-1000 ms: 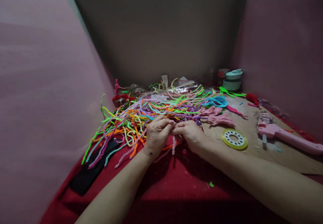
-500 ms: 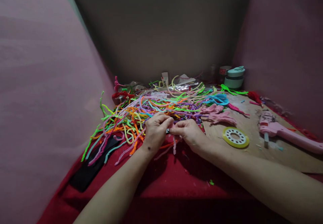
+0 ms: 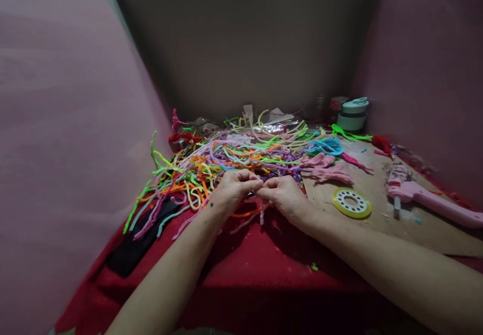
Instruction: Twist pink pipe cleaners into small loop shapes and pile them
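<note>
My left hand (image 3: pixel 237 189) and my right hand (image 3: pixel 285 196) meet fingertip to fingertip over the front of the table. Both are closed in a pinch on a pale pink pipe cleaner (image 3: pixel 261 215), whose short end dangles below the fingers. Its upper part is hidden by my fingertips. Just behind the hands spreads a tangled heap of pipe cleaners (image 3: pixel 211 164) in many colours. Bundles of folded pink pipe cleaners (image 3: pixel 328 174) lie beyond my right hand.
On the brown board (image 3: pixel 422 244) to the right lie a yellow tape roll (image 3: pixel 351 203) and a pink glue gun (image 3: pixel 426 199). A mint container (image 3: pixel 352 118) stands at the back. A black strip (image 3: pixel 132 249) rests on the red cloth (image 3: pixel 264 269) at left.
My left hand has turned at the wrist, and its fingers have shifted against the right fingertips. The pink pipe cleaner stays between the hands. The camera view has moved slightly.
</note>
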`<state>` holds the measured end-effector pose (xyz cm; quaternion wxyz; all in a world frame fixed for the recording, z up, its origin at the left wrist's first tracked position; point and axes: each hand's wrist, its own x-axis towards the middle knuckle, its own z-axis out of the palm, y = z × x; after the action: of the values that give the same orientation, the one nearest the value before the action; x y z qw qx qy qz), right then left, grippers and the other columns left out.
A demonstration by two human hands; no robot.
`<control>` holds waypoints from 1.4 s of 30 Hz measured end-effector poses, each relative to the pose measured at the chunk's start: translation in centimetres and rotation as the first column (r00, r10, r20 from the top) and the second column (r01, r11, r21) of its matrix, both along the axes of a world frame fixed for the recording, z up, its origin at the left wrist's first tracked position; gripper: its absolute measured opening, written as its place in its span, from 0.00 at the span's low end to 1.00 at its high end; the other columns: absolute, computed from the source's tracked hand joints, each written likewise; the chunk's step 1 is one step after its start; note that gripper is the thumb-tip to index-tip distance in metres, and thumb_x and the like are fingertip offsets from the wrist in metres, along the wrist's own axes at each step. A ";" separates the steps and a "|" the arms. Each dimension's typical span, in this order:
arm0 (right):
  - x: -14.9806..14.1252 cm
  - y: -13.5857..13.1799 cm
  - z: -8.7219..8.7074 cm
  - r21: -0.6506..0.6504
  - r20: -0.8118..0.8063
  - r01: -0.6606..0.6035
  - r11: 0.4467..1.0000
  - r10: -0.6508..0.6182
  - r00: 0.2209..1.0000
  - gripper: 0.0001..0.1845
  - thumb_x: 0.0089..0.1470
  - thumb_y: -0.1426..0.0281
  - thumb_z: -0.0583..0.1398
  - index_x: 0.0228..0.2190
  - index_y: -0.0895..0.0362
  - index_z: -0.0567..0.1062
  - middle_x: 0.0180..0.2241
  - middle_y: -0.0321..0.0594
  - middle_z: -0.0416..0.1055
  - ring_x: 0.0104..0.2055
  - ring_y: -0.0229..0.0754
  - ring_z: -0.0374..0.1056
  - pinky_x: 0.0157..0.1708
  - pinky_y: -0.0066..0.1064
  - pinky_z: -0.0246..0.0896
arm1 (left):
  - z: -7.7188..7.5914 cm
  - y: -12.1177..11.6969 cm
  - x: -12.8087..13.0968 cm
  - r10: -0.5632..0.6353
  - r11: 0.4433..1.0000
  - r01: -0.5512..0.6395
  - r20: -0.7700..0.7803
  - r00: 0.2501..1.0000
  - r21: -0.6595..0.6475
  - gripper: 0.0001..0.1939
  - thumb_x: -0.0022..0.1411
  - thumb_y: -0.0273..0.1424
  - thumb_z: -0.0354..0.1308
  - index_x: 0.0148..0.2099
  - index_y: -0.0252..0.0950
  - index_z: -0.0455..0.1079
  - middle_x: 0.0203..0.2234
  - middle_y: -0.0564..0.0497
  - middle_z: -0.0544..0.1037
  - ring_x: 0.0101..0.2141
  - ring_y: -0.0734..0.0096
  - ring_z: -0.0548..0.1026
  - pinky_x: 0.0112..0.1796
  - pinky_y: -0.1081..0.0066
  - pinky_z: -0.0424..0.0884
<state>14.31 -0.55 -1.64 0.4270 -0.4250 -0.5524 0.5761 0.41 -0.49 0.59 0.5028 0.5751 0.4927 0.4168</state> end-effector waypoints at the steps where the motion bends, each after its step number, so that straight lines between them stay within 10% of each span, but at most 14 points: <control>1: 0.0 0.0 0.0 -0.004 -0.009 0.000 1.000 0.000 1.000 0.11 0.35 0.69 0.60 0.11 0.59 0.66 0.11 0.30 0.58 0.15 0.29 0.51 0.18 0.26 0.44 | 0.0 -0.1 0.1 0.023 0.998 -0.020 -0.037 0.999 0.058 0.07 0.46 0.29 0.61 0.23 0.32 0.67 0.17 0.56 0.66 0.19 0.80 0.62 0.23 0.76 0.57; 5: -0.1 0.3 -0.3 -0.040 -0.094 -0.026 0.999 0.022 0.995 0.12 0.33 0.71 0.61 0.08 0.59 0.64 0.09 0.30 0.57 0.14 0.29 0.49 0.18 0.26 0.43 | 0.2 -0.2 0.5 0.115 0.931 -0.052 -0.154 0.981 0.360 0.04 0.46 0.26 0.60 0.22 0.33 0.71 0.22 0.54 0.69 0.26 0.76 0.67 0.30 0.75 0.62; 17: -0.1 0.2 0.1 -0.086 -0.111 -0.106 0.991 0.097 0.989 0.13 0.35 0.71 0.62 0.08 0.59 0.65 0.09 0.31 0.59 0.13 0.29 0.51 0.17 0.26 0.44 | -0.2 0.0 0.5 0.286 0.869 -0.149 -0.233 0.929 0.472 0.07 0.49 0.28 0.58 0.21 0.34 0.72 0.20 0.53 0.72 0.26 0.73 0.69 0.32 0.73 0.64; 25: 0.1 0.7 -0.9 -0.133 -0.178 -0.146 0.980 0.121 0.977 0.15 0.38 0.66 0.64 0.12 0.59 0.66 0.10 0.31 0.60 0.13 0.29 0.52 0.16 0.26 0.43 | 0.0 0.4 -0.4 0.181 0.980 -0.188 0.096 0.979 0.068 0.19 0.51 0.44 0.58 0.31 0.30 0.73 0.19 0.53 0.69 0.18 0.81 0.62 0.19 0.77 0.55; 42: 0.5 0.8 -1.0 -0.160 -0.338 -0.283 0.946 0.217 0.916 0.16 0.43 0.60 0.63 0.19 0.61 0.72 0.16 0.36 0.66 0.17 0.33 0.59 0.20 0.26 0.52 | -0.2 -0.2 0.0 0.198 0.968 -0.203 0.048 0.979 0.149 0.09 0.49 0.34 0.61 0.28 0.32 0.74 0.16 0.56 0.68 0.18 0.82 0.59 0.20 0.77 0.55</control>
<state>14.78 0.27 -2.65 0.3861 -0.2947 -0.4642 0.7407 0.38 -0.68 0.38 0.4206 0.5522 0.5067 0.5113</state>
